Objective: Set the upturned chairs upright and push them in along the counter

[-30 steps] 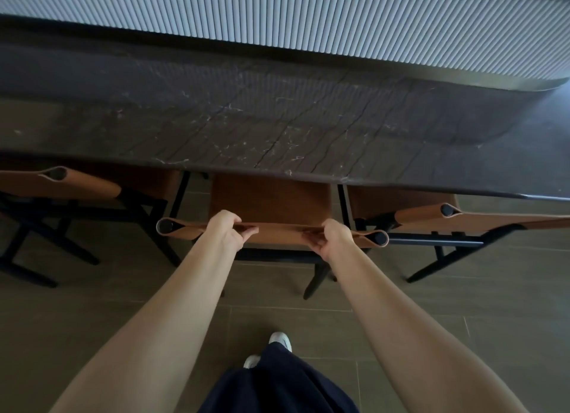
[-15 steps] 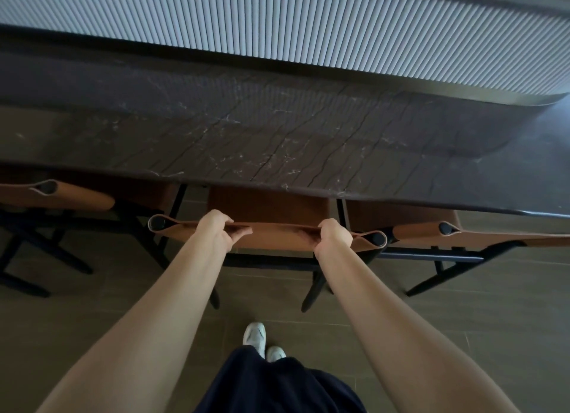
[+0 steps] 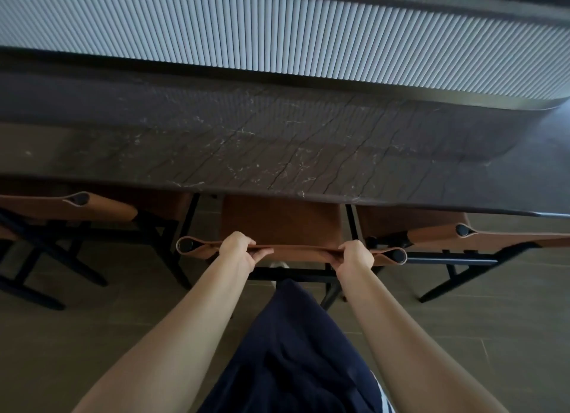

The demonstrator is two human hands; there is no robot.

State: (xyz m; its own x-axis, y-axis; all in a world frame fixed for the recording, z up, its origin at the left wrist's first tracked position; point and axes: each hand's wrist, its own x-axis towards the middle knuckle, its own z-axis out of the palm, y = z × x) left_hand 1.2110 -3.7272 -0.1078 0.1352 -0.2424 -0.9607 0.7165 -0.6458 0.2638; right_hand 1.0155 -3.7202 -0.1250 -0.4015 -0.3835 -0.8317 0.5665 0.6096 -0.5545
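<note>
Both hands were closed tight on the top of the middle chair's (image 3: 280, 224) brown back. The left hand (image 3: 239, 249) held near one end and the right hand (image 3: 354, 255) near the other. The chair stood upright, its seat partly under the dark counter (image 3: 277, 141), between two other chairs (image 3: 92, 207) (image 3: 493, 238).
</note>
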